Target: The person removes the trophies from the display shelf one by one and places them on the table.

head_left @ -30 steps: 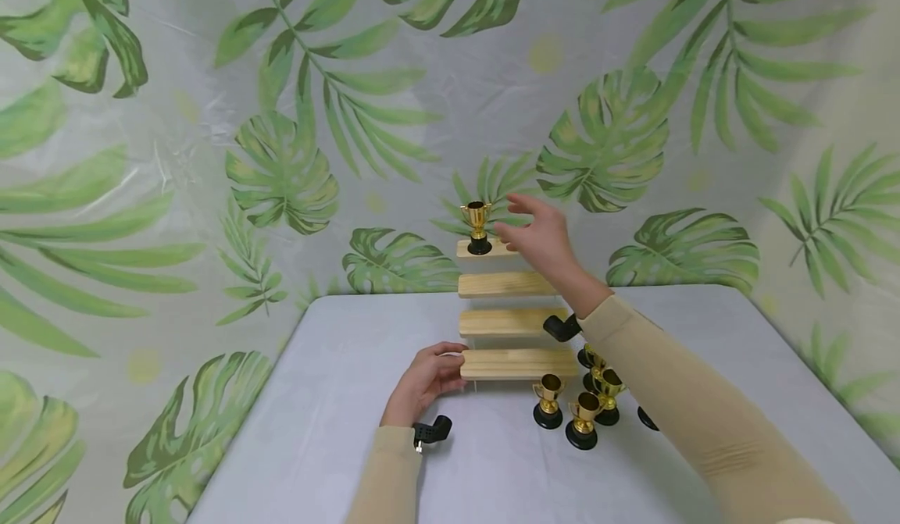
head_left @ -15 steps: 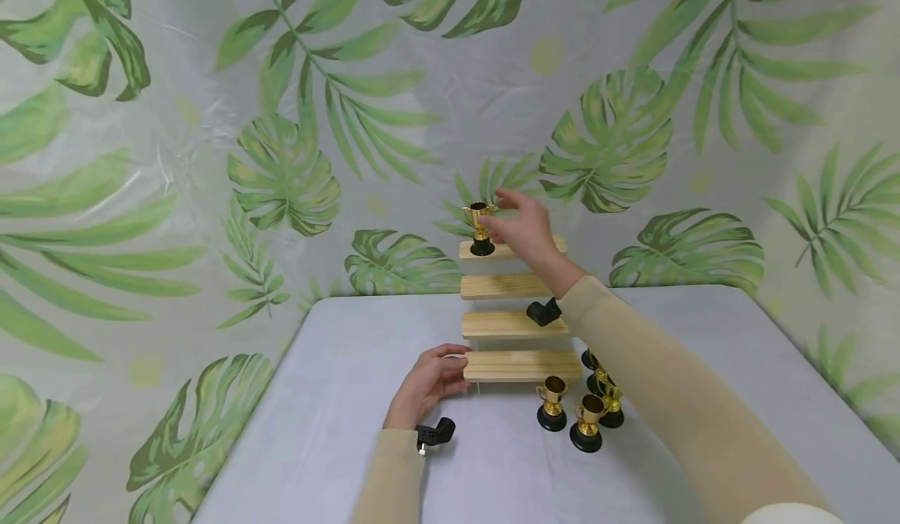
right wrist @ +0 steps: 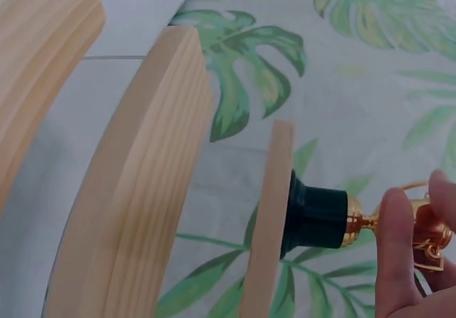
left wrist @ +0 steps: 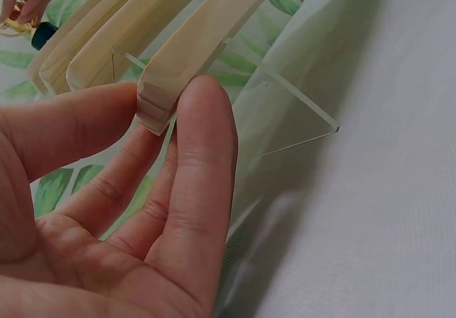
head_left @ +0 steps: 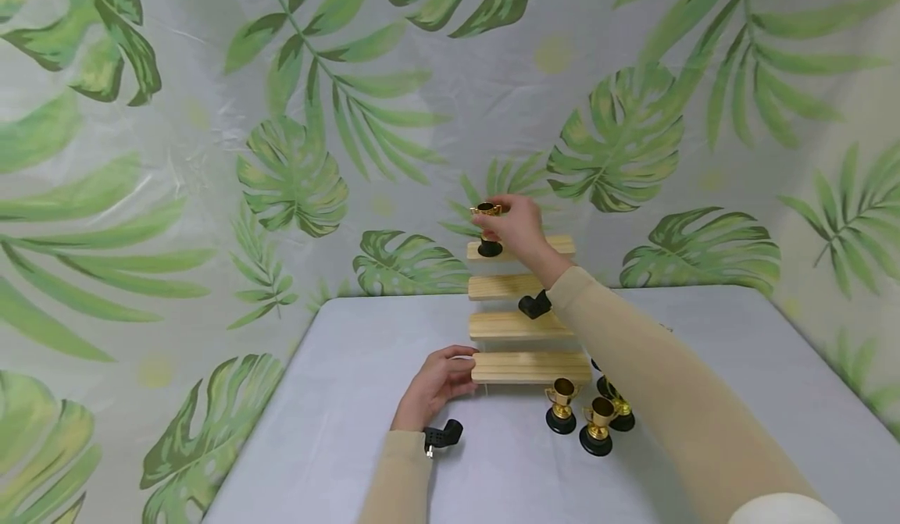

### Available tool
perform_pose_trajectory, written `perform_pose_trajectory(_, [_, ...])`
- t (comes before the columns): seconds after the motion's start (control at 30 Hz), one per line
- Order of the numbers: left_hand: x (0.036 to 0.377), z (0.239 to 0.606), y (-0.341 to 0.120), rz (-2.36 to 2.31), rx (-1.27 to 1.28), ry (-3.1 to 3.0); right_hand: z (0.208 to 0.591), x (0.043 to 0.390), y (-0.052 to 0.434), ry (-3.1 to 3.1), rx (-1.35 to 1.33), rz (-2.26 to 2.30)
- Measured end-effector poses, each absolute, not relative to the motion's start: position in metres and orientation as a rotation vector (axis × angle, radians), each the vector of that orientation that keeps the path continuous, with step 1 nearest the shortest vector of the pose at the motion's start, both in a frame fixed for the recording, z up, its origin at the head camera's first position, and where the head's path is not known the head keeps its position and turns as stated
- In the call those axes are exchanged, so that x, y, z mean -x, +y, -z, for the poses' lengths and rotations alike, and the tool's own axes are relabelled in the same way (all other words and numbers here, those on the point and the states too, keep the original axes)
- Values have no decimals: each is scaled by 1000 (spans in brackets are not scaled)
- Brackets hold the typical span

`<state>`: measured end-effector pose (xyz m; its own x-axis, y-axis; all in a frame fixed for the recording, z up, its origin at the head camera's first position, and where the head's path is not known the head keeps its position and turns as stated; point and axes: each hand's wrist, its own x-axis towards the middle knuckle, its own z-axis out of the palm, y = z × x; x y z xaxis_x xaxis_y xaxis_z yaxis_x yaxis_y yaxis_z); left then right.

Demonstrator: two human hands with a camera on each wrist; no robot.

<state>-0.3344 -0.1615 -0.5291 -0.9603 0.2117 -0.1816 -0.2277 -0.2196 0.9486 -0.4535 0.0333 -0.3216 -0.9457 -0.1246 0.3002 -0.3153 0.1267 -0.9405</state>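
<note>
A stepped stand of several wooden shelves (head_left: 530, 368) on clear acrylic sides stands at the table's far middle. A small gold trophy with a black base (head_left: 488, 231) (right wrist: 335, 219) stands on the left end of the top shelf (head_left: 555, 244). My right hand (head_left: 512, 226) pinches the trophy's cup, fingertips (right wrist: 395, 247) on the gold. My left hand (head_left: 439, 379) holds the left end of the lowest shelf (left wrist: 192, 54), thumb and fingers (left wrist: 203, 154) around its edge.
Three more gold trophies (head_left: 594, 418) stand on the grey table (head_left: 351, 399) right of the stand, partly behind my right sleeve. Leaf-print sheeting hangs behind and at both sides.
My right hand moved left from beside the trophy and closed its fingers on the cup. The left hand stayed on the lowest shelf.
</note>
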Motion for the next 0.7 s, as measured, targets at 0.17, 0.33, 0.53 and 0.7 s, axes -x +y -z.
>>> perform_pose_trajectory(0.17, [335, 528, -152, -2245, 25, 1754, 323, 453, 39, -2252, -374, -1842])
perform_pose_trajectory(0.33, [334, 529, -149, -2244, 21, 1756, 322, 451, 40, -2276, -417, -1669])
perform_pose_trajectory(0.53, [332, 529, -154, -2234, 9, 1776, 315, 446, 37, -2257, -433, -1584])
perform_pose_trajectory(0.7, [332, 530, -161, -2233, 25, 1776, 309, 438, 35, -2266, -460, -1571])
